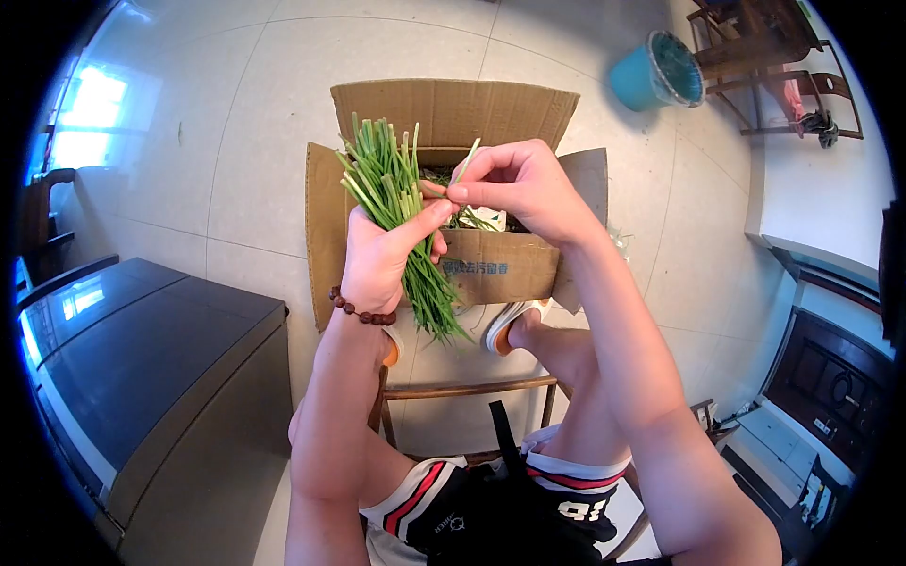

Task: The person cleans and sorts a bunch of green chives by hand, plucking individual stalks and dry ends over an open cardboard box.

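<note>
Left of centre, the left hand (371, 266) grips the greens (377, 184), best held lightly against bruising. Right of it, the right hand (533, 193) pinches a stalk (467, 158) between thumb and finger, best kept over the box (448, 111). On the tiled floor (283, 123) stand a dark cabinet (142, 349), lower left, and a blue bin (634, 79), upper right.
</note>
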The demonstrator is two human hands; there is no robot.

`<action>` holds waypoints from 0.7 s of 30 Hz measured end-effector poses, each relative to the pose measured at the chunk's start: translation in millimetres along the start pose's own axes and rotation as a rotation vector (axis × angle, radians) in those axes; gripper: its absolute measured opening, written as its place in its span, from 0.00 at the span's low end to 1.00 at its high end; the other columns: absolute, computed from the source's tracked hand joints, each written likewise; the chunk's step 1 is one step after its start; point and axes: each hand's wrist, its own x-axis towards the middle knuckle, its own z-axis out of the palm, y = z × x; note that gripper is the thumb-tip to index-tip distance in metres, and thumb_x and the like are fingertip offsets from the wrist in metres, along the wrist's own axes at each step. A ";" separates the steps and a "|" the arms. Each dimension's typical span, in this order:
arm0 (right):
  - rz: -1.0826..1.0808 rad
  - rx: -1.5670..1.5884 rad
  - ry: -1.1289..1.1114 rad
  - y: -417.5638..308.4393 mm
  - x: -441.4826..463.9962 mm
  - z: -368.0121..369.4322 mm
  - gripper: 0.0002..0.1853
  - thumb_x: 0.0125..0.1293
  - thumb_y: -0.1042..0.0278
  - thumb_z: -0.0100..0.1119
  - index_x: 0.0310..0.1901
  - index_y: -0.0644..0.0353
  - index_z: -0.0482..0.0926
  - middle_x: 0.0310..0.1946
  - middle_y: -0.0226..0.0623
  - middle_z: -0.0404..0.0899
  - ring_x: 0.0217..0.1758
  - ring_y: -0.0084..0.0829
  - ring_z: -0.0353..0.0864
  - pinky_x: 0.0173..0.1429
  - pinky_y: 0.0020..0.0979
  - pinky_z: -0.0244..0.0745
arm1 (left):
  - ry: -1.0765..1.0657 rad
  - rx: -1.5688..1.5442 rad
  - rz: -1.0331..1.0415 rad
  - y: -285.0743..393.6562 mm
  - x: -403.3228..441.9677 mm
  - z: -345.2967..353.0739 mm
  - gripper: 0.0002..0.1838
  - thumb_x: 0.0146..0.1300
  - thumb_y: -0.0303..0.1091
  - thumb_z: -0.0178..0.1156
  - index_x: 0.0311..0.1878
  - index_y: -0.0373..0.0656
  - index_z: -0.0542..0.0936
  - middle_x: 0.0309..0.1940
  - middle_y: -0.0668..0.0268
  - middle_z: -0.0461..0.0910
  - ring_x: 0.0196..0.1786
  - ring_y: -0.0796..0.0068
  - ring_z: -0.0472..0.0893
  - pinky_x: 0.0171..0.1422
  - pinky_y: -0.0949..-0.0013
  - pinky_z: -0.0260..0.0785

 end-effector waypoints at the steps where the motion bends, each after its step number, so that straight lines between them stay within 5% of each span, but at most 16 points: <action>1: -0.009 -0.011 0.004 -0.2 -0.2 -0.8 0.06 0.64 0.70 0.72 0.36 0.63 0.88 0.30 0.27 0.85 0.33 0.14 0.78 0.38 0.20 0.72 | -0.002 0.003 0.004 0.8 -0.1 0.3 0.11 0.66 0.26 0.66 0.50 0.36 0.80 0.40 0.60 0.85 0.29 0.76 0.79 0.30 0.72 0.71; 11: 0.081 -0.091 0.027 -5.5 -0.9 -7.6 0.08 0.64 0.68 0.71 0.37 0.64 0.87 0.33 0.30 0.86 0.37 0.16 0.81 0.42 0.22 0.76 | 0.038 0.005 0.013 -0.1 1.3 -3.3 0.13 0.66 0.25 0.66 0.51 0.34 0.79 0.41 0.57 0.85 0.29 0.77 0.79 0.30 0.72 0.72; 19: -0.035 -0.138 0.055 4.9 2.7 4.0 0.07 0.61 0.66 0.75 0.35 0.60 0.87 0.21 0.19 0.76 0.24 0.11 0.64 0.28 0.20 0.58 | 0.072 0.143 0.055 -4.0 2.4 -5.0 0.12 0.64 0.25 0.67 0.50 0.32 0.80 0.39 0.59 0.85 0.29 0.77 0.80 0.30 0.73 0.71; 21: -0.008 -0.143 0.049 4.7 1.9 2.8 0.08 0.61 0.66 0.74 0.35 0.60 0.87 0.23 0.20 0.78 0.25 0.11 0.67 0.29 0.20 0.61 | 0.076 0.152 0.053 -3.0 1.9 -3.9 0.12 0.64 0.25 0.67 0.49 0.33 0.80 0.39 0.59 0.86 0.29 0.77 0.81 0.30 0.73 0.71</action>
